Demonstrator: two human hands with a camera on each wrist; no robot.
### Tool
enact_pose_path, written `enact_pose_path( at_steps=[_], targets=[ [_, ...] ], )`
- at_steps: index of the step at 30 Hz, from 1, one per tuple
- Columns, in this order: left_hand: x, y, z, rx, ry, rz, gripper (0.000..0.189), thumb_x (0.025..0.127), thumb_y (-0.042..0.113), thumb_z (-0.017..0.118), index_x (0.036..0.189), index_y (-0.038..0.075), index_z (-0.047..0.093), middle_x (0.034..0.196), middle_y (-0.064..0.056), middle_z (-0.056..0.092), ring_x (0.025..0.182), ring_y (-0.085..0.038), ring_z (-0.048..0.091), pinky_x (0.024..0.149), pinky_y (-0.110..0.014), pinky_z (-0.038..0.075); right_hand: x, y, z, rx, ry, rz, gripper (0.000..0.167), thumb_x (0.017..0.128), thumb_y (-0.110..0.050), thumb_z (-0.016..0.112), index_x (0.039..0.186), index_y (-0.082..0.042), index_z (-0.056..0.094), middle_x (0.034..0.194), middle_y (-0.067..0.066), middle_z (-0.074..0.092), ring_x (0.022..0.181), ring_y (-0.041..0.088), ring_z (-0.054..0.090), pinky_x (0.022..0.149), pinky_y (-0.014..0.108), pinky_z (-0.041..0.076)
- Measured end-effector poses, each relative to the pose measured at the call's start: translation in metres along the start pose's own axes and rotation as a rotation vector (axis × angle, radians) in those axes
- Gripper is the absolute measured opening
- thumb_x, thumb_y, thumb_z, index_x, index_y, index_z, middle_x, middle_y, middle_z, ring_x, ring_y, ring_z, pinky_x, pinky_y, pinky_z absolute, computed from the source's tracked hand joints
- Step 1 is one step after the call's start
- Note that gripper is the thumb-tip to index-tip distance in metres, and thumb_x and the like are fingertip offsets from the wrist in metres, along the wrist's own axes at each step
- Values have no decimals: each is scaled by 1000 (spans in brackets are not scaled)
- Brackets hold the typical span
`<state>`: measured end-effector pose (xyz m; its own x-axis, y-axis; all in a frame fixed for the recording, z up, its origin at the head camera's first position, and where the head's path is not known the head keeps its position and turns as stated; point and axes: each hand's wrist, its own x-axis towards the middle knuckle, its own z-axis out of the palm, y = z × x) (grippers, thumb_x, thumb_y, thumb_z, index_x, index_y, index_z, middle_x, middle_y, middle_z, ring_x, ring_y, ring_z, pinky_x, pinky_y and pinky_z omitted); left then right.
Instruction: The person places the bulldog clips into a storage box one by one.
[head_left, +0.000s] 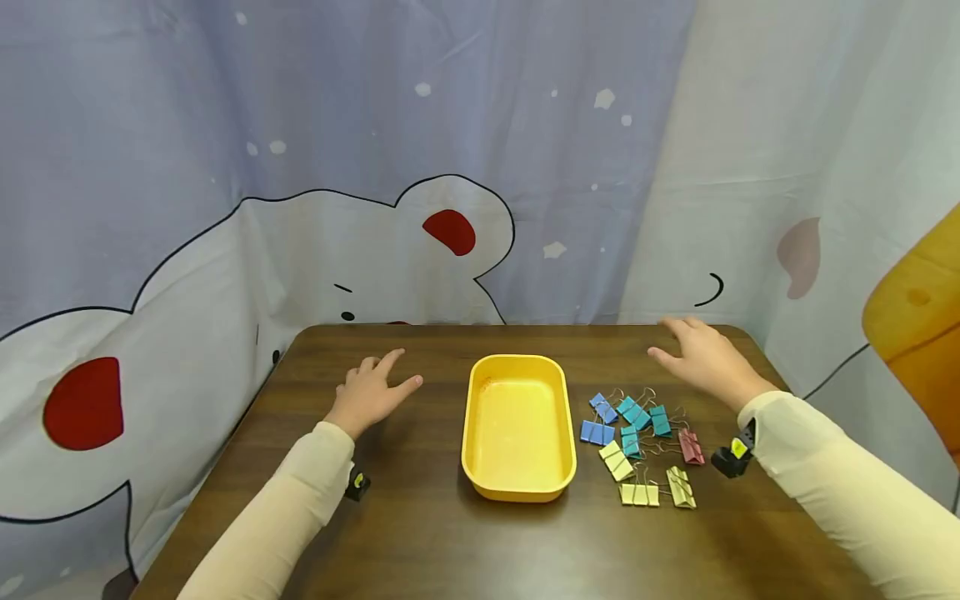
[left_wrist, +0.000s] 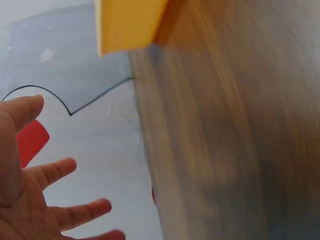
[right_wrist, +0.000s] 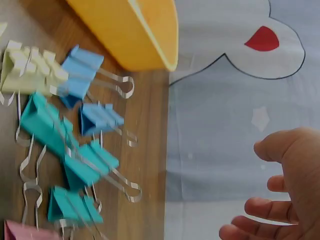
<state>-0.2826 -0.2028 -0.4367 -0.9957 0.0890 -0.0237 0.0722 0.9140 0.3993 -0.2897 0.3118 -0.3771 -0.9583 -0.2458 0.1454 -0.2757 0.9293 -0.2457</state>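
Wooden table (head_left: 420,533): the yellow tray (head_left: 519,427) is placed at its middle, the clips (head_left: 637,437) beside it toward the right edge. Both the left hand (head_left: 369,392) and the right hand (head_left: 701,354) are spread, holding nothing. Tangled wire handles could drag neighbouring clips. This tangle is shown only by the right wrist view; the left wrist view is blurred.

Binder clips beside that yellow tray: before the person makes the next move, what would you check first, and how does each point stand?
1. Both hands free: left hand and right hand hold nothing, fingers relaxed: ok.
2. Yellow tray has room: nothing in it: ok.
3. Binder clips within reach: on the table, right of the tray, near the right hand: ok.
4. Clips lie separate: several overlap, wire handles crossing: not ok.
5. Tray sits flat on the wooden table: ok.
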Motion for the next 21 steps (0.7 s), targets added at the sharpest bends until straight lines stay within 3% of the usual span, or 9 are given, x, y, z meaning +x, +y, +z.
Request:
enact_pose_path(
  at_steps=[4, 8, 14, 21],
  targets=[
    [-3, 7, 7, -138, 2, 15, 75, 98, 66, 47, 153, 17, 40, 148, -27, 42, 131, -53, 43, 100, -71, 41, 2, -8, 10, 69, 36, -8, 64, 100, -41, 59, 144, 4, 46, 117, 25, 64, 104, 42, 62, 87, 61, 51],
    [-3, 14, 15, -258, -5, 30, 65, 100, 56, 52, 150, 15, 45, 142, -24, 51, 127, -43, 53, 101, -62, 47, 2, -15, 18, 144, 49, 13, 62, 99, -37, 61, 144, 4, 48, 105, 16, 68, 90, 31, 65, 79, 52, 53],
    [1, 24, 31, -361, 0, 33, 62, 99, 56, 55, 146, 17, 51, 135, -20, 59, 116, -35, 59, 95, -55, 52, 1, -29, 30, 260, 36, 69, 64, 100, -41, 59, 147, 2, 45, 107, 15, 70, 80, 22, 66, 72, 44, 55],
    [-3, 34, 42, -552, -42, 9, 53, 100, 42, 62, 144, 14, 54, 112, -15, 61, 88, -33, 64, 69, -39, 62, -6, -48, 55, 455, -17, 139, 64, 100, -39, 62, 148, 0, 45, 111, 18, 68, 66, 21, 67, 59, 34, 56]
  ],
)
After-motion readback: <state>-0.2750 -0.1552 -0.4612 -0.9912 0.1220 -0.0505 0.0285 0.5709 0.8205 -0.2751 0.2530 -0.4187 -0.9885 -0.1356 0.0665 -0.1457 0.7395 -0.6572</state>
